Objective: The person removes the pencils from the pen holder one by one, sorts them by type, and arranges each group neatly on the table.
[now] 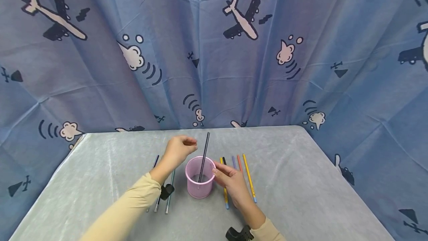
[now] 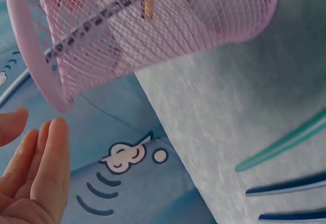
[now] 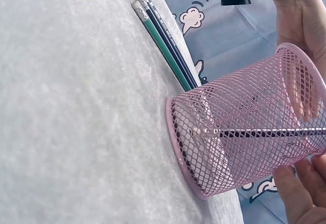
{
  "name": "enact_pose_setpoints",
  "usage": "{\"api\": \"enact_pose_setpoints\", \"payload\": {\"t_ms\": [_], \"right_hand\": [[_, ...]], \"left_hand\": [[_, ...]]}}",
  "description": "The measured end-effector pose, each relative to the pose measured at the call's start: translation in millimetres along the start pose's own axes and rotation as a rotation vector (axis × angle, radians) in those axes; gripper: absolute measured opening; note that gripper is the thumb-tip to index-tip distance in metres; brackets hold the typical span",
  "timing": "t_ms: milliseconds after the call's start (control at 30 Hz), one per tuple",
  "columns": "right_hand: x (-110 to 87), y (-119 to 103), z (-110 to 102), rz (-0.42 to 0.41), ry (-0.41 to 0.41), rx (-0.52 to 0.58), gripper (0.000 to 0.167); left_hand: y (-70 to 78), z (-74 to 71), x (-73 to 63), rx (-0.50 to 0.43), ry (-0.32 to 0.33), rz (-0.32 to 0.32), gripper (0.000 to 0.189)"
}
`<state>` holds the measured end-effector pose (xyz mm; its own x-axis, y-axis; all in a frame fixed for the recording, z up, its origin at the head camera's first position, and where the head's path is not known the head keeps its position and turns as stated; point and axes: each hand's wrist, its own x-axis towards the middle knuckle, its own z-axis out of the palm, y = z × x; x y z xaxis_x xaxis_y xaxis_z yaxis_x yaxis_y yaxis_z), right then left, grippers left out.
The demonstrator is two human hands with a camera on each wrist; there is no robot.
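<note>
A pink mesh pencil cup (image 1: 200, 190) stands upright on the table, with a dark pencil (image 1: 204, 155) leaning inside it. In the right wrist view that pencil (image 3: 254, 132) shows a pale patterned barrel and an eraser end near the cup's bottom. My right hand (image 1: 234, 183) holds the cup at the right side of its rim, thumb toward me. Above and left of the rim, my left hand (image 1: 180, 150) hovers apart from the pencil. The left wrist view shows its fingers (image 2: 51, 158) fairly straight, thumb apart, nothing between them.
Left of the cup lie a green pencil (image 3: 158, 40) and two dark blue ones, partly hidden by my left forearm in the head view. On the right lie several pencils, including a long yellow pencil (image 1: 249, 177). A patterned blue curtain (image 1: 200, 47) hangs behind the table (image 1: 301, 196).
</note>
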<state>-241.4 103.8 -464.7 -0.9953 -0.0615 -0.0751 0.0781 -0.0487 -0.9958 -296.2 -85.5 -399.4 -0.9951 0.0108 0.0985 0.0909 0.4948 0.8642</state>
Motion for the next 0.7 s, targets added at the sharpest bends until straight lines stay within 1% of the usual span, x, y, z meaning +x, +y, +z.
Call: {"api": "enact_pose_setpoints", "payload": {"t_ms": [133, 233, 433, 700], "right_hand": [[0.4, -0.1, -0.1, 0.000, -0.002, 0.005, 0.040], [0.3, -0.1, -0.1, -0.001, -0.002, 0.011, 0.040], [0.2, 0.5, -0.2, 0.000, -0.001, 0.010, 0.040], [0.0, 0.2, -0.5, -0.001, 0.002, -0.002, 0.040]], "left_hand": [[2.2, 3.3, -1.7, -0.033, -0.016, 0.017, 0.018], [3.9, 5.3, -3.2, -0.053, -0.031, 0.008, 0.020], [8.0, 7.2, -5.9, -0.072, -0.040, -0.003, 0.020], [9.2, 10.8, -6.0, -0.057, -0.042, -0.004, 0.023]]}}
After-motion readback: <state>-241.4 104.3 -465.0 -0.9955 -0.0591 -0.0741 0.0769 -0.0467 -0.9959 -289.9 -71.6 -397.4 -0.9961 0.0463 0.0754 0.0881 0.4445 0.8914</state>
